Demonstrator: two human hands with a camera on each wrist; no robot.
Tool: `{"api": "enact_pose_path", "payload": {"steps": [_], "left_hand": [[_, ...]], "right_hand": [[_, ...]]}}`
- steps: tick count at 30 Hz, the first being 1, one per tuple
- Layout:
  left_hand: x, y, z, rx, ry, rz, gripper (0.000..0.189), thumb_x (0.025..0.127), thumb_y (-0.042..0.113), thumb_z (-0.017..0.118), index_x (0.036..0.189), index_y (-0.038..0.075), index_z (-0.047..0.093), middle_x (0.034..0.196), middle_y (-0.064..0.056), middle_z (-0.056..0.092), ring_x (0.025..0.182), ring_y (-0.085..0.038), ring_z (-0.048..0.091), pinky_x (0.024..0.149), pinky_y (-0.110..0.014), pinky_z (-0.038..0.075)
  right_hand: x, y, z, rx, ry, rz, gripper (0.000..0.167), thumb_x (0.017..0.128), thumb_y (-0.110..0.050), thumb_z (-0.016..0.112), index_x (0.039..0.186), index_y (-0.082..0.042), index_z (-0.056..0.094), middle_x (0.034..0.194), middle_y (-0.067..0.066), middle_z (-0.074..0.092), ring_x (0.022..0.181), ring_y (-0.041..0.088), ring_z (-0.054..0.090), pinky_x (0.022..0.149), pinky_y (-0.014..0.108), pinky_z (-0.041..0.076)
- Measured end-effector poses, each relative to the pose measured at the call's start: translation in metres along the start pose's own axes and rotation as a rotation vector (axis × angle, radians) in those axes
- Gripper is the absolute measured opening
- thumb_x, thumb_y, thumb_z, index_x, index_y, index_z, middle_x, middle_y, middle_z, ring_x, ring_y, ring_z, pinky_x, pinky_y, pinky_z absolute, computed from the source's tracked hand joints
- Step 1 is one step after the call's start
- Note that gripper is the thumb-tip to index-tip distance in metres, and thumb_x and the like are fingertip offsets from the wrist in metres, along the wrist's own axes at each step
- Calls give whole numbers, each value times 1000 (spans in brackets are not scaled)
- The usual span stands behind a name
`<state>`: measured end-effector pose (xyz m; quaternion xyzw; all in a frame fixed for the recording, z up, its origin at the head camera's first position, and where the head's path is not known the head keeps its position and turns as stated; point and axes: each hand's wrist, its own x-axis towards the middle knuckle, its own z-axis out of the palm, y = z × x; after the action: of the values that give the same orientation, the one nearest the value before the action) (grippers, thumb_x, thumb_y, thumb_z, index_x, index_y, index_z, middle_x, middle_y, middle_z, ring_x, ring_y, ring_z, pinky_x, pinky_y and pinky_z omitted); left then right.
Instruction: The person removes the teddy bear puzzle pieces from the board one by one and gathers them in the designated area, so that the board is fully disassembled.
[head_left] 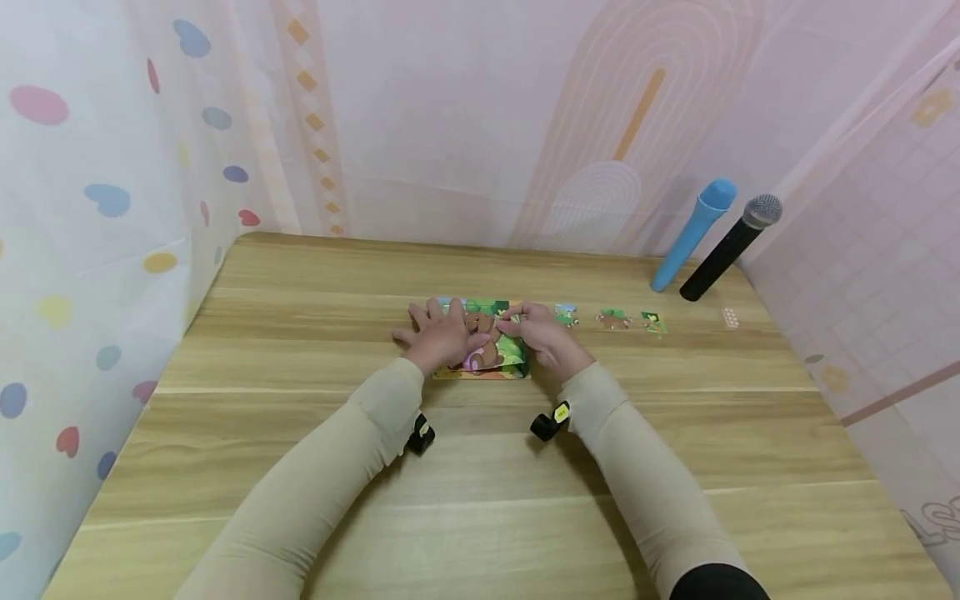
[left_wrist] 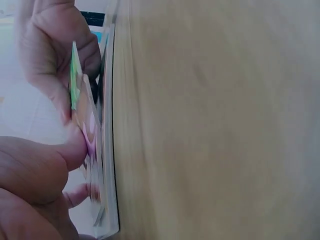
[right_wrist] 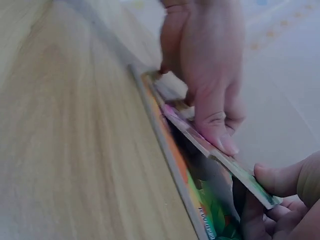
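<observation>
A jigsaw puzzle board (head_left: 480,375) with a colourful picture lies flat on the wooden table. Joined puzzle pieces (head_left: 486,357) showing a brown bear stand tilted up over it, their right side raised off the board in the right wrist view. My left hand (head_left: 438,335) is spread over the left side, its thumb (left_wrist: 76,150) pressing on the face of the pieces. At the raised right edge, my right hand (head_left: 550,340) pinches a green puzzle piece (right_wrist: 261,189) between thumb (right_wrist: 280,179) and fingers. Part of the board is hidden beneath the pieces and hands.
To the right of the board lie loose puzzle pieces (head_left: 615,318) in a row. Farther right is a small pale dotted item (head_left: 731,317). A blue microphone (head_left: 692,237) and a black microphone (head_left: 727,252) stand at the back right, before a patterned curtain (head_left: 450,125).
</observation>
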<state>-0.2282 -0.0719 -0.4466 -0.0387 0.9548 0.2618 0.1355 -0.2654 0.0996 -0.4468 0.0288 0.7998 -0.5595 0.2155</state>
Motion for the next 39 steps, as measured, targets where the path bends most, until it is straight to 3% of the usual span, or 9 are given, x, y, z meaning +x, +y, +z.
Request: {"api": "enact_pose_path", "payload": {"steps": [5,8,10,13,16,23,30,32,39], "left_hand": [[6,-2,2,7,-36,-23,55,99,55,57,129,11,42,149,-29,22,145,-58,-11,101,-84,5],[9,-2,3,6,-43,-27,55,99,56,57,128,11,43,150,-29,21,145,-58,-12,101,-84,3],[8,-1,2,3,-42,-19,53,99,54,57,126,10,44,151,-30,20,145,-58,-13,101,-85,3],[6,0,1,0,-43,-17,54,99,55,58,126,10,44,154,-30,18,146,-58,-14,102,-85,3],[5,0,0,6,-41,-21,55,99,55,57,129,10,44,155,-30,17,146,-57,-13,102,-84,4],[3,0,-2,14,-32,-18,59,97,58,60,126,10,44,151,-30,21,146,-58,-10,101,-84,7],[6,-1,-1,14,-41,-23,68,96,60,60,136,9,41,154,-30,19,146,-57,-12,102,-84,4],[5,-2,-1,15,-42,-24,69,96,60,60,137,8,40,154,-30,19,147,-57,-11,102,-85,3],[4,0,-2,29,-30,-19,59,97,59,59,125,9,44,148,-28,25,146,-57,-6,101,-84,5]], "right_hand": [[1,-3,-2,56,-36,56,21,100,-13,65,119,-3,62,150,15,39,127,27,40,111,40,32],[2,-3,-3,65,-41,58,20,100,-11,65,119,-3,62,153,15,37,132,29,38,115,43,29],[2,-2,-3,60,-37,54,20,100,-12,65,118,-4,62,151,14,38,128,26,39,112,40,32],[1,-1,-4,71,-37,52,20,100,-13,65,118,-5,63,138,12,47,105,21,48,92,33,41],[2,0,-3,84,-45,57,21,100,-15,66,120,-7,63,125,12,52,83,17,45,73,29,37],[3,2,0,-39,20,4,21,98,-19,69,117,-10,66,114,8,49,87,17,41,72,29,34],[2,3,-1,-68,2,-60,26,98,-17,70,121,-6,64,90,2,43,61,11,35,55,24,32],[1,3,-1,-52,-13,-49,28,99,-17,69,124,-6,63,89,4,42,62,12,36,56,25,32],[-1,2,-1,14,12,-28,27,99,-13,67,124,-2,64,108,6,47,86,16,42,68,27,35]]}}
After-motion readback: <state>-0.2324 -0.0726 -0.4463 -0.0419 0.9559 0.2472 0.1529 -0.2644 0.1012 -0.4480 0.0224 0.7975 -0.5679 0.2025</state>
